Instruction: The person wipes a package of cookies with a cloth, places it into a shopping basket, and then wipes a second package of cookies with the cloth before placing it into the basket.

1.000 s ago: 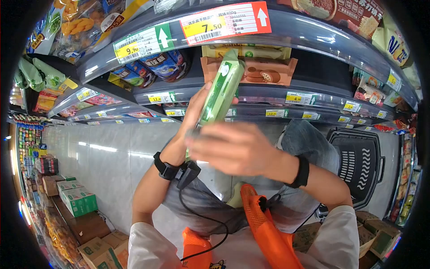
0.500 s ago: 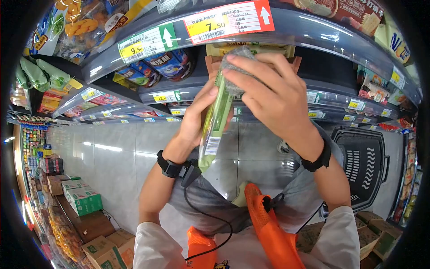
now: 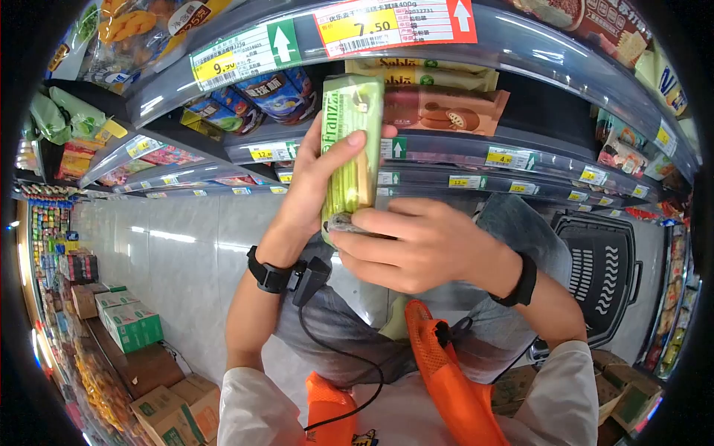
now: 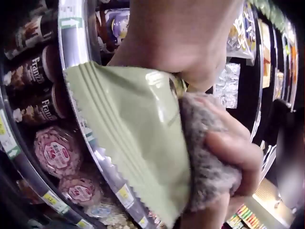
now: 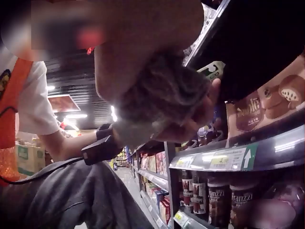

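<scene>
In the head view my left hand grips a green Franzzi snack packet, thumb across its printed face. The packet is tilted, its top end toward the shelf. My right hand holds a grey fuzzy cloth against the packet's lower end. In the left wrist view the cloth is bunched under the right fingers, beside the packet's crimped pale-green end. The right wrist view has the dark cloth close up, covering most of the packet.
Behind the packet, a brown snack packet and yellow-green packets lie on the shelf. Blue cans stand to the left. A shelf edge with price tags juts out above. A black basket sits on the floor at right, cartons at left.
My right hand moved the cloth up to the packet's top end, then back down to its lower end. The left hand has turned the packet so its broad printed face shows.
</scene>
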`<state>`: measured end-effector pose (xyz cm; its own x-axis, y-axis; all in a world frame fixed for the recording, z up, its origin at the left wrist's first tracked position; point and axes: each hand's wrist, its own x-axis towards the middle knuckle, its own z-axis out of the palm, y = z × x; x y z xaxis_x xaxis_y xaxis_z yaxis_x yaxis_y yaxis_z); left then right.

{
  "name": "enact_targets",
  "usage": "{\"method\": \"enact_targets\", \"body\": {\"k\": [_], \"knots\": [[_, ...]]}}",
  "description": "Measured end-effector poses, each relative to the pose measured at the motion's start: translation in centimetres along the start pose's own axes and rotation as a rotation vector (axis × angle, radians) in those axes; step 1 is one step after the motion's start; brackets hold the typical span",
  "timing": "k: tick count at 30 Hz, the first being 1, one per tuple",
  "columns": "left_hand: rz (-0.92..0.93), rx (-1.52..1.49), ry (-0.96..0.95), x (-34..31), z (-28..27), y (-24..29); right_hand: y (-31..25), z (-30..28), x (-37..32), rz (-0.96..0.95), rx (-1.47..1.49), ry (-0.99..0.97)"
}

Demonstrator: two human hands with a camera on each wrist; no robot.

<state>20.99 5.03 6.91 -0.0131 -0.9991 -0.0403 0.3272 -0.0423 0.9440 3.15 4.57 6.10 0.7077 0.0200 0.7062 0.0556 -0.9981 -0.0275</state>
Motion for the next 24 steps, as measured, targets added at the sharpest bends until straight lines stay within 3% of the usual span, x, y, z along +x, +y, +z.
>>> {"method": "enact_targets", "body": {"k": [3, 5, 7, 10, 13, 17, 19, 21, 24], "knots": [[-0.086, -0.020, -0.030, 0.2, -0.7, -1.0, 1.4, -0.3, -0.2, 0.116, -0.035, -0.123], [-0.273, -0.343, -0.002, 0.1, -0.5, -0.9, 2.9, -2.1, 0.3, 0.213, -0.118, -0.073], [-0.215, -0.431, -0.140, 0.3, -1.4, -1.3, 4.3, -2.8, 0.3, 0.311, -0.228, 0.029], [-0.251, -0.502, -0.148, 0.3, -1.6, -2.0, 4.3, -3.6, 0.1, 0.339, -0.234, -0.022], [-0.337, -0.430, 0.118, 0.1, 1.0, -0.6, 2.6, -2.2, -0.3, 0.290, 0.114, -0.135], [-0.303, -0.349, -0.114, 0.4, -1.2, -2.0, 0.4, -0.2, -0.3, 0.174, 0.356, -0.226], [-0.300, -0.295, -0.018, 0.3, -0.5, -1.7, 0.6, 0.2, -0.4, 0.166, 0.387, -0.180], [-0.255, -0.248, 0.105, 0.5, 0.4, -1.6, 2.0, -0.8, -0.2, 0.237, 0.184, -0.094], [-0.288, -0.274, 0.012, -0.1, 0.6, -1.2, 4.9, -2.3, -0.3, 0.367, -0.123, 0.055]]}}
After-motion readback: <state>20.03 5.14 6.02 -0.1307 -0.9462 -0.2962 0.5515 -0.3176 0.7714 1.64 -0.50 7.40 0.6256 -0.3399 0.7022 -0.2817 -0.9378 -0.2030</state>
